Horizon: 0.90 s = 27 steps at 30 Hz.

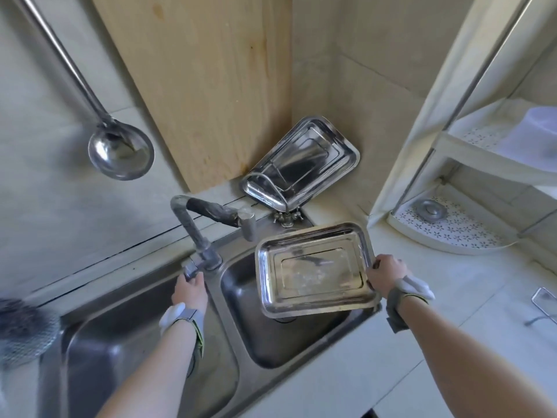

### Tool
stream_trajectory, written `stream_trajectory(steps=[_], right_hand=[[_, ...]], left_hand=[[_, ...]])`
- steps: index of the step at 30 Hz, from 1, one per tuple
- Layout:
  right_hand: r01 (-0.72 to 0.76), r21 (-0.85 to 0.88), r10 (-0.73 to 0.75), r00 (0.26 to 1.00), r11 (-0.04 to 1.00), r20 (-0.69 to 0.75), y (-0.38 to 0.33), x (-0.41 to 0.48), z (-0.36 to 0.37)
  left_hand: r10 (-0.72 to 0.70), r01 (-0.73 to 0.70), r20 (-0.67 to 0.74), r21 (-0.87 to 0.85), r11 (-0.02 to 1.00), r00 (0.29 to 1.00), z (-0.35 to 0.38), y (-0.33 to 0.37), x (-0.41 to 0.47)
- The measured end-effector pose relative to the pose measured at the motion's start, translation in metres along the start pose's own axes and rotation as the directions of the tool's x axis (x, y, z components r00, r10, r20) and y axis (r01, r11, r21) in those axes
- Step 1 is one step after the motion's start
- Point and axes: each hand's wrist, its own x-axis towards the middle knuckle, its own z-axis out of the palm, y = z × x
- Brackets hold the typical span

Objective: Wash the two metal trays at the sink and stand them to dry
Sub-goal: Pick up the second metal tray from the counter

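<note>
Steel double sink [99, 342]: tray [313, 276] held over right basin [271, 342], rim pinched by right hand [388, 279]; tap lever [190, 269] clasped by curled left hand [191, 291].

Silver trays [313, 273]; pale wood board [205, 86]; flower-patterned white shelf [452, 233].

Right hand [387, 274] on 1st tray [313, 270] over sink [289, 351], left hand [190, 289] on tap [196, 233] (2nd tray [304, 161] against wall [346, 86])

Hanging ladle [120, 152] beside wooden board [205, 86]
</note>
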Motion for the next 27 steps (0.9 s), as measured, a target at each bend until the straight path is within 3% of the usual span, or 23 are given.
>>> stream_trajectory(steps=[4, 9, 20, 27], right_hand=[[0.041, -0.06, -0.047, 0.995, 0.997, -0.087, -0.003, 0.003, -0.004], [0.075, -0.108, -0.094, 0.978, 0.991, -0.186, -0.007, 0.017, -0.012], [0.056, -0.065, -0.071, 0.965, 0.996, -0.253, -0.002, 0.033, -0.021], [0.068, -0.052, -0.079, 0.966, 0.996, -0.247, -0.002, 0.032, -0.022]], left_hand=[[-0.024, 0.025, -0.036, 0.023, 0.999, 0.999, 0.013, -0.012, 0.042], [0.003, -0.001, -0.011, 0.158, 0.987, 1.0, 0.009, 0.001, 0.032], [-0.071, 0.072, 0.054, -0.019, 0.997, 0.996, 0.015, -0.024, 0.069], [-0.061, 0.062, 0.033, -0.022, 0.998, 0.998, 0.016, -0.028, 0.072]])
